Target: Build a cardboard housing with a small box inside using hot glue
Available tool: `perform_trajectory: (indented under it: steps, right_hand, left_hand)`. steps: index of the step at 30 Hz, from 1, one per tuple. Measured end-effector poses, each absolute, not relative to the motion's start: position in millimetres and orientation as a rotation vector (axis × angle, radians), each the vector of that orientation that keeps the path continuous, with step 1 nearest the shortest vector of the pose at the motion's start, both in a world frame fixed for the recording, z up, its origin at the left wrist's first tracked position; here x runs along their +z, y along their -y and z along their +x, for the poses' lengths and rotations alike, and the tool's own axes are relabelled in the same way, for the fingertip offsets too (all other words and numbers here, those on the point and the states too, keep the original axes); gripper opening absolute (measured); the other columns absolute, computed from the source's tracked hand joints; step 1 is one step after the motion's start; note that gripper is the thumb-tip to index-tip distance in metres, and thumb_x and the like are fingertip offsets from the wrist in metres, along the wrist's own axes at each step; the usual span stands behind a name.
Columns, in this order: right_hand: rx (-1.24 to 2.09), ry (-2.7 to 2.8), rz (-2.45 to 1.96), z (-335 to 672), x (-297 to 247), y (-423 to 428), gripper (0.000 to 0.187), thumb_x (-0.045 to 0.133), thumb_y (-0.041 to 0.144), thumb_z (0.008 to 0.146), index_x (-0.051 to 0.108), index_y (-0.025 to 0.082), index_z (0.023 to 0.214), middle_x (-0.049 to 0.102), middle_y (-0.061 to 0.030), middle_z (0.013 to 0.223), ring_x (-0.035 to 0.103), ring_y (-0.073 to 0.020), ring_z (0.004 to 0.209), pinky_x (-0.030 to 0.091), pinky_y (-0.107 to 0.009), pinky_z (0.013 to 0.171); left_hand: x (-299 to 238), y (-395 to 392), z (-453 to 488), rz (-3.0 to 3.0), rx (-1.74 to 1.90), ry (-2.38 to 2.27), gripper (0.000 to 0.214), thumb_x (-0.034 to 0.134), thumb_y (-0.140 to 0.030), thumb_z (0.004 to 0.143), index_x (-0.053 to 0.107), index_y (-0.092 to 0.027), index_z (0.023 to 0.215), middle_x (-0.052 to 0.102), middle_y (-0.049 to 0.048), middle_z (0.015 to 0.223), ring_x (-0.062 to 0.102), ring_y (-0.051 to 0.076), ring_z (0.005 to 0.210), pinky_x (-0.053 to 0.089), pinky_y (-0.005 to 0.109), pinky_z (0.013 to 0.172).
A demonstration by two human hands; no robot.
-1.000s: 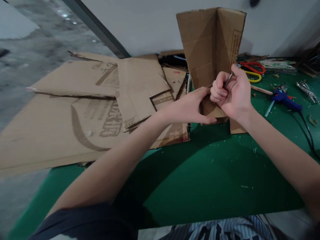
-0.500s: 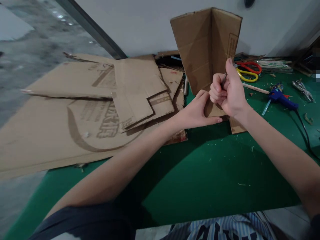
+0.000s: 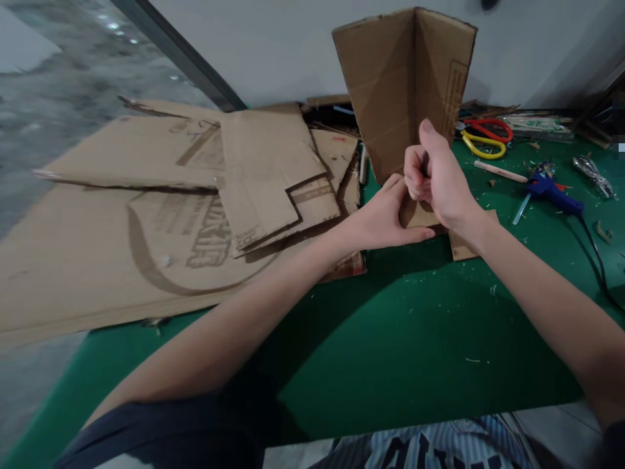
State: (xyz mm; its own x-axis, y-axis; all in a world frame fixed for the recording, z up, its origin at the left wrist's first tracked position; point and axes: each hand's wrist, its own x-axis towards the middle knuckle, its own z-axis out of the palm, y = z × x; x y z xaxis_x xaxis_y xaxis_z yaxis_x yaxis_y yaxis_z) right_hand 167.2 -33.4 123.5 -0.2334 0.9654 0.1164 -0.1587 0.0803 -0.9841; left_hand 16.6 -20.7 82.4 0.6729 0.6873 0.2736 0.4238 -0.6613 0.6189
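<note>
A folded cardboard piece [image 3: 385, 85] stands upright, its two panels meeting at a vertical crease. At its foot my left hand [image 3: 383, 218] grips a lower cardboard part [image 3: 420, 215], thumb along the near edge and fingers on the far side. Just above that part, my right hand [image 3: 437, 176] is closed in a fist, thumb pointing up, around a thin dark tool [image 3: 425, 163]. Most of the tool is hidden by the fingers, so its kind does not show. A small cardboard piece [image 3: 463, 246] lies under my right wrist.
Cut cardboard sheets [image 3: 263, 163] are piled on the left of the green table [image 3: 410, 352]. To the right lie scissors [image 3: 483, 139] with red and yellow handles, a wooden stick [image 3: 500, 170], a blue glue gun [image 3: 554, 192] with its cord, and a clear-wrapped bundle [image 3: 593, 176].
My right fist has moved slightly left and tilted over with the tool. My left hand keeps its grip on the cardboard, which looks nearly unmoved.
</note>
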Motion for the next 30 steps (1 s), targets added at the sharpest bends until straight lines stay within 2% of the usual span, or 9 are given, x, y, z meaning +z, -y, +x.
perform_trajectory:
  steps: [7,12,18,22,26,30]
  right_hand:
    - [1.336,1.437,-0.864,169.4,115.7,29.0,0.062,0.044,0.08,0.097,0.033,0.027,0.067,0.023,0.0049,0.058,0.032,-0.0131,0.059,0.03,-0.03,0.053]
    - [1.338,1.451,-0.948,171.2,121.7,30.1,0.065,0.044,0.084,0.093,0.037,0.027,0.063,0.027,0.003,0.057,0.035,-0.0162,0.058,0.029,-0.031,0.051]
    - [1.302,1.449,-0.862,172.6,122.7,32.6,0.066,0.039,0.075,0.1,0.039,0.026,0.056,0.027,0.0021,0.053,0.034,-0.0163,0.055,0.026,-0.03,0.049]
    - [1.248,1.486,-0.982,172.1,123.2,34.2,0.067,0.037,0.077,0.099,0.038,0.026,0.056,0.031,0.0013,0.055,0.033,-0.016,0.055,0.028,-0.03,0.05]
    - [1.221,1.518,-0.953,169.5,125.4,35.4,0.065,0.034,0.063,0.104,0.038,0.025,0.052,0.033,0.0004,0.056,0.031,-0.0149,0.055,0.03,-0.031,0.053]
    - [1.193,1.523,-0.952,167.4,127.2,37.1,0.06,0.035,0.05,0.105,0.037,0.025,0.05,0.035,-0.0004,0.055,0.035,-0.0158,0.056,0.034,-0.033,0.057]
  left_hand:
    - [78.5,23.7,17.6,2.372,0.756,-0.832,0.078,0.076,-0.062,0.083,0.052,-0.013,0.139,0.053,0.0232,0.149,0.046,0.041,0.146,0.04,0.057,0.124]
    - [73.1,21.2,18.3,2.344,0.836,-0.812,0.068,0.08,-0.062,0.08,0.059,-0.017,0.127,0.061,0.0178,0.134,0.056,0.039,0.133,0.049,0.055,0.115]
    - [66.3,18.8,18.3,2.328,0.922,-0.78,0.062,0.082,-0.06,0.079,0.061,-0.02,0.121,0.064,0.0147,0.124,0.059,0.038,0.125,0.053,0.057,0.108]
    - [63.1,18.8,18.8,2.301,0.948,-0.772,0.068,0.084,-0.059,0.078,0.059,-0.02,0.128,0.063,0.0161,0.127,0.059,0.038,0.126,0.053,0.059,0.109]
    - [61.8,19.4,19.1,2.262,0.962,-0.761,0.068,0.083,-0.058,0.08,0.057,-0.02,0.13,0.062,0.017,0.132,0.06,0.038,0.127,0.053,0.058,0.109]
    - [61.7,19.4,19.3,2.266,0.966,-0.751,0.065,0.084,-0.058,0.079,0.059,-0.02,0.126,0.063,0.0166,0.13,0.059,0.038,0.129,0.055,0.059,0.108]
